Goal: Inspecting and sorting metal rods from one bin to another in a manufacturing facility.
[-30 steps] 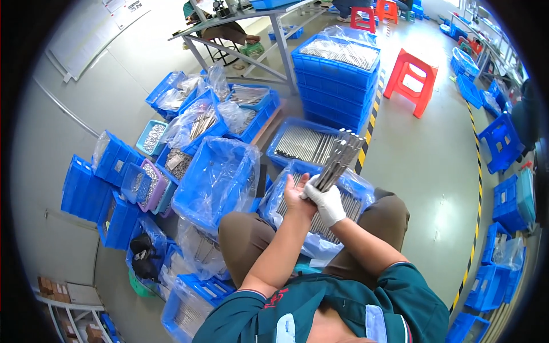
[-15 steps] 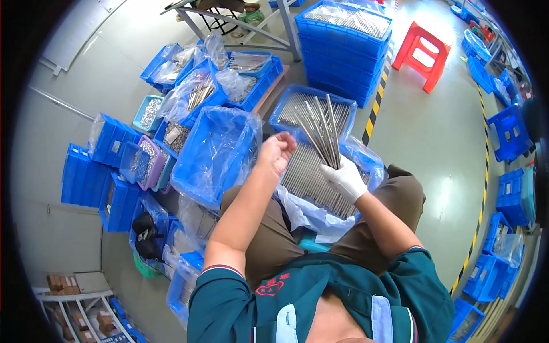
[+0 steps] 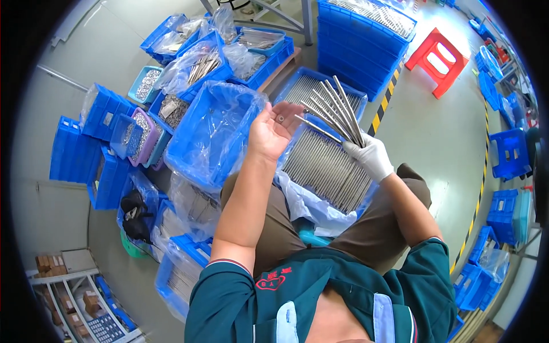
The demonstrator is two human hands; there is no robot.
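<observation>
1. R hand (image 3: 370,155), white glove, closed round lower ends of a bundle of metal rods (image 3: 337,111); rods fan up and to the left, tips spread apart.
2. L hand (image 3: 273,130), bare, palm up, fingers loosely curled, not clamped on anything big. Small metal ring/nut (image 3: 281,119) resting in the palm.
3. One rod from the bundle angled toward L hand, tip just beside the palm; can't tell if touching.
4. Both hands held up above blue crate of rods (image 3: 326,163) resting on the lap, plastic-lined, packed w/ similar rods laid side by side.
5. Left of L hand: big blue bin w/ clear plastic liner (image 3: 213,134), near-touching the forearm; contents not clear.
6. Farther back-left: more blue bins w/ bagged metal parts (image 3: 200,60), small tray of tiny silvery pieces (image 3: 146,83), lilac tray (image 3: 140,134) beside it.
7. Straight ahead: tall stack of blue crates (image 3: 360,40), top one filled w/ rods.
8. Right of stack: red plastic stool (image 3: 437,60) on grey floor, yellow-black floor tape (image 3: 383,106) between stool and crates.
9. Far right: more blue stools/crates (image 3: 506,154), well apart from hands.
10. Seated, brown trousers, green short-sleeve top; low shelf w/ cardboard boxes (image 3: 57,266) at lower left.
</observation>
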